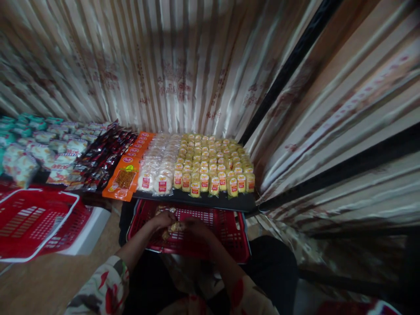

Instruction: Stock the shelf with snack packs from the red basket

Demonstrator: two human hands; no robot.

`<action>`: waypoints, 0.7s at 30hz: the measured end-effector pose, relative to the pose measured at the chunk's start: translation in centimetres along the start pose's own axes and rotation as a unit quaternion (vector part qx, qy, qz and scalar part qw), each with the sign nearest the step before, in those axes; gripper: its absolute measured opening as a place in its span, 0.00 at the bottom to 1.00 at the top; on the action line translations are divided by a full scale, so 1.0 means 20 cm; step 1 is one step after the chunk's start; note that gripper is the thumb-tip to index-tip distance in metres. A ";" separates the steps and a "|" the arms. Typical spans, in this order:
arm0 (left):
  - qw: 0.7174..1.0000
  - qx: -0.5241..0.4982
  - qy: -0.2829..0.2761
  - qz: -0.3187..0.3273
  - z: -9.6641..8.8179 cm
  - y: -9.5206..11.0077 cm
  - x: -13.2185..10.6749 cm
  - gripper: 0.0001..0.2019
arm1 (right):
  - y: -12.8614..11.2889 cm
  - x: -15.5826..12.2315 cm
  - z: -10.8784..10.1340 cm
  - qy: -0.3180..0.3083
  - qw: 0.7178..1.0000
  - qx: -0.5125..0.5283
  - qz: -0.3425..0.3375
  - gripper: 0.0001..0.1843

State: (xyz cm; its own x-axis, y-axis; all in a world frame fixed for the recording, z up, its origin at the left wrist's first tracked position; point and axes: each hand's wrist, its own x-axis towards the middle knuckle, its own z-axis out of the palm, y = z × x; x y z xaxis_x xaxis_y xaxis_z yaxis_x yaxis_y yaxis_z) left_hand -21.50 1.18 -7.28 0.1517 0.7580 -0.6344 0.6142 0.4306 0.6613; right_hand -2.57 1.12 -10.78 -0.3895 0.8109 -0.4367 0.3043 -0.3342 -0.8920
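Both hands are over the red shopping basket (241, 236) in my lap. My left hand (164, 219) has its fingers curled and pressed together; whatever they hold is too dim to make out. Small gold-wrapped snacks (176, 226) show between the two hands, and my right hand (195, 227) closes on them at its fingertips. More small wrapped pieces (166, 235) lie in the basket below my left hand. Just beyond the basket, yellow-wrapped snack packs (213, 168) stand in close rows on the black shelf (210, 200).
Left of the yellow packs lie clear-wrapped white round packs (157, 168), orange snack bags (126, 170), dark red packets (103, 153), white printed packs (42, 151) and teal packs (24, 124). Another red basket (33, 223) and a white box (88, 229) sit at left. Curtains (183, 57) and black bars (354, 162) border the shelf.
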 end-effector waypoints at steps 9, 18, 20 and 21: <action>0.998 -0.028 -0.052 0.032 0.05 0.11 -0.07 0.09 | -0.02 -0.11 -0.12 0.022 0.999 0.035 -0.025 0.12; 0.995 -0.008 -0.009 0.104 0.13 0.15 -0.09 0.12 | -0.12 -0.28 -0.21 0.009 0.996 0.052 -0.072 0.16; 0.993 0.003 0.011 0.121 0.15 0.15 -0.11 0.11 | -0.15 -0.32 -0.22 0.000 0.995 0.049 -0.083 0.16; 0.991 0.008 0.020 0.129 0.16 0.16 -0.12 0.11 | -0.16 -0.34 -0.23 -0.002 0.995 0.044 -0.088 0.16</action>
State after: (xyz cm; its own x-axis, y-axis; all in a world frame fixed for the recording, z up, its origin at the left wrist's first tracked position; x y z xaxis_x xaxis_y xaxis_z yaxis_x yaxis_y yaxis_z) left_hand -17.45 -0.77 -4.93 0.2745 0.8607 -0.4287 0.5713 0.2126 0.7927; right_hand 3.00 -1.16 -4.35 -0.4334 0.8590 -0.2725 0.1545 -0.2271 -0.9616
